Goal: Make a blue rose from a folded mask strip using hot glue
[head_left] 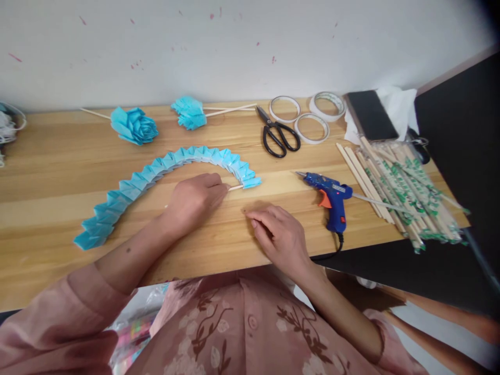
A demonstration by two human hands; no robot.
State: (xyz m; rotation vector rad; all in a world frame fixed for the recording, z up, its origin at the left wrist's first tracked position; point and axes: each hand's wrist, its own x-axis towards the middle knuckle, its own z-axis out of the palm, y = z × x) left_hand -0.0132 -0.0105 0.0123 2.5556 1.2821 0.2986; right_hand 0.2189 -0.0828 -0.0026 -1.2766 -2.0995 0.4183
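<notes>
My left hand (197,200) is closed around a thin wooden stick (235,187). At the stick's tip is the narrow end of a curved strip of folded light-blue paper (142,182), which arches over the table and widens toward the left. How the stick and paper are joined cannot be seen. My right hand (279,234) rests near the table's front edge, to the right of the stick. Its fingers are curled in, the thumb close to the index finger, and nothing shows in them. Right of it lies a blue glue gun (330,195) with a glue stick in its back.
Two blue paper flowers (135,125) on sticks lie along the wall. Scissors (279,133) and several tape rolls (312,128) are behind my right hand. At the right are wrapped chopsticks (414,190), loose chopsticks (365,182) and a dark phone (371,115) on tissue.
</notes>
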